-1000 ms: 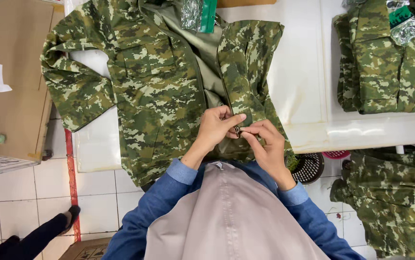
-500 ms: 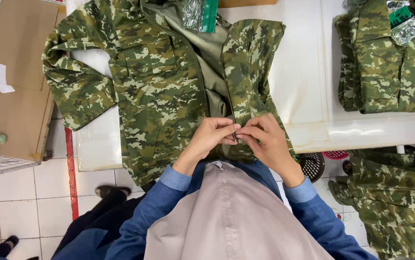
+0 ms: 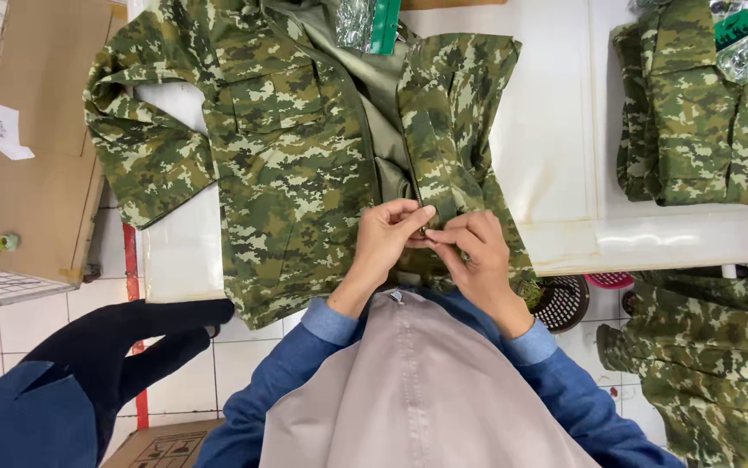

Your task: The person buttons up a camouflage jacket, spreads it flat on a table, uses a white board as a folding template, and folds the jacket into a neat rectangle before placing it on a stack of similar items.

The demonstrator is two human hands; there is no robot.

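A green camouflage jacket (image 3: 287,147) lies spread on the white table (image 3: 547,156), its front partly open with the olive lining showing. My left hand (image 3: 387,238) and my right hand (image 3: 473,251) meet at the jacket's front edge near the hem. Both pinch the fabric around a small dark fastener between the fingertips. My blue sleeves and beige apron fill the lower middle of the view.
Folded camouflage garments (image 3: 703,104) are stacked at the right of the table, with more camouflage cloth (image 3: 703,347) below it. A silver and green packet (image 3: 369,22) rests by the collar. Another person's dark leg (image 3: 122,347) stands at lower left. A cardboard box (image 3: 35,156) sits at left.
My hands have drawn closer together on the jacket's front edge. The other person's leg has moved further into view at lower left.
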